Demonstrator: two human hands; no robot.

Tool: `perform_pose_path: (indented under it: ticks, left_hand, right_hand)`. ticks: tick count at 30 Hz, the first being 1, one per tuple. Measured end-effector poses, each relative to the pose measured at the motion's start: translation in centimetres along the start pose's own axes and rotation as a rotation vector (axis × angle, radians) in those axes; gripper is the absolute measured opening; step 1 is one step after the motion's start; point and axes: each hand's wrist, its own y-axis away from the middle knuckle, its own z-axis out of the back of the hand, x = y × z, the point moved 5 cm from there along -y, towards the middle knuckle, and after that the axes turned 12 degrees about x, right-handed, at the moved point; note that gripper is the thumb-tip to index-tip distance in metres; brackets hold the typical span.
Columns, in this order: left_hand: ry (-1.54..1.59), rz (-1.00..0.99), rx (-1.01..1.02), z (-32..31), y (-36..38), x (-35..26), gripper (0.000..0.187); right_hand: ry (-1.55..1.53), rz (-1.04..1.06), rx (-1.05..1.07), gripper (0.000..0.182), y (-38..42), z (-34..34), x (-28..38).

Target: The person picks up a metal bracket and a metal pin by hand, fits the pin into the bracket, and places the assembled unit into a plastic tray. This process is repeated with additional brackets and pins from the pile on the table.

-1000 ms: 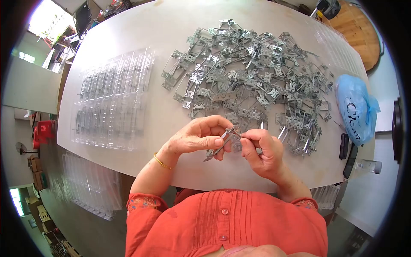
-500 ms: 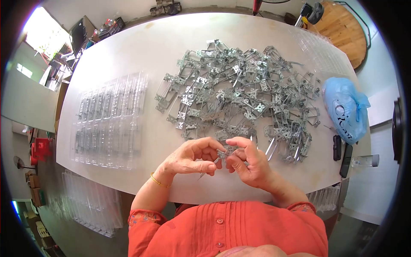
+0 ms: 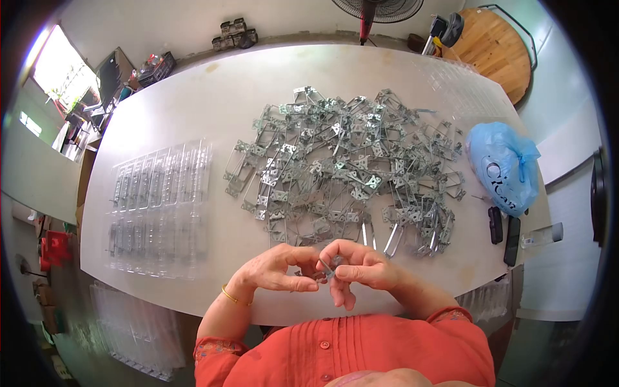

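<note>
Close to the table's near edge, my two hands meet over a small grey metal bracket [image 3: 327,273]. My right hand [image 3: 362,269] pinches it between thumb and fingers, its lower fingers curled downward. Around the bracket's other side, my left hand [image 3: 276,269] has its fingers curled and its thumb stretched toward it; the fingertips are partly hidden. Just beyond both hands spreads a tangled pile of similar metal brackets [image 3: 361,177] with thin rods.
Clear plastic blister trays [image 3: 158,209] lie on the left of the white table [image 3: 225,84]. At the right are a blue plastic bag [image 3: 503,168], dark objects [image 3: 511,240] and a clear bottle [image 3: 541,236]. A fan [image 3: 377,9] stands beyond the far edge.
The view has tilted up, so the table and pile sit lower in the picture. My right hand has turned the bracket, and its lower fingers now extend downward.
</note>
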Motion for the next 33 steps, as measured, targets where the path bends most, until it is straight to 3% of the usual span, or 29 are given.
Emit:
perform_pose_path:
  ticks: [10, 15, 19, 23, 25, 27, 28, 29, 33]
  left_hand:
    - [-0.073, 0.035, -0.007, -0.3, -0.2, -0.8, 0.032]
    - [-0.138, 0.052, 0.018, -0.4, -0.3, -1.1, 0.033]
    - [-0.14, 0.068, 0.073, -0.7, -0.4, -1.2, 0.038]
    - [-0.069, 0.073, 0.155, -1.5, -0.7, -0.9, 0.044]
    - [0.108, -0.086, -0.028, -0.6, -0.1, -0.7, 0.047]
    - [0.198, -0.13, -0.087, 0.0, 0.2, -0.3, 0.046]
    - [0.317, -0.26, -0.216, 0.6, 0.3, -0.2, 0.047]
    - [0.429, -0.392, -0.348, 1.3, 0.8, -0.1, 0.048]
    - [0.468, -0.473, -0.434, 2.3, 1.1, 0.8, 0.053]
  right_hand:
    - [0.023, -0.051, -0.069, 0.017, -0.4, -0.2, -0.6]
    - [0.52, -0.221, -0.212, 0.02, 0.2, -0.4, 0.3]
    - [0.431, -0.211, -0.225, 0.017, 0.5, -0.6, 1.0]
    - [0.234, -0.123, -0.389, 0.012, 0.8, 0.8, 1.4]
    - [0.216, 0.183, -0.511, 0.009, 1.4, 2.3, 1.9]
    - [0.238, 0.236, -0.527, 0.008, 1.7, 2.8, 2.0]
    - [0.295, 0.304, -0.539, 0.006, 1.8, 2.8, 2.3]
    - [0.282, 0.295, -0.533, 0.006, 1.6, 2.6, 2.1]
    - [0.287, 0.266, -0.461, 0.007, 0.4, 1.5, 1.4]
